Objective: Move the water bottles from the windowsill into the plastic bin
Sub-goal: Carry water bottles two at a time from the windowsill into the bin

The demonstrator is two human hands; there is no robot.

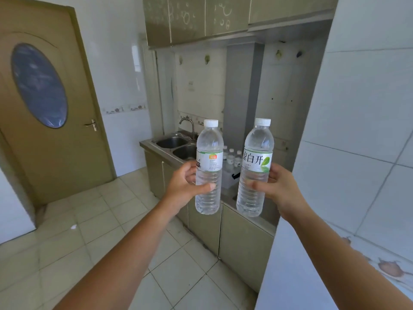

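Note:
I hold two clear water bottles upright in front of me, each with a white cap and a white and green label. My left hand (183, 186) grips the left bottle (209, 142) at its middle. My right hand (279, 189) grips the right bottle (257, 144) the same way. Between and behind them, on the steel counter (228, 193), stands a clear plastic bin (230, 175) with several more bottles (231, 155) inside it. The windowsill is out of view.
A double steel sink (176, 145) with a faucet (187, 125) lies left of the bin. Cabinets (241, 240) run under the counter and above it. A white tiled wall corner (335, 175) juts out at my right. A brown door (51, 108) stands shut at the left, across the tiled floor.

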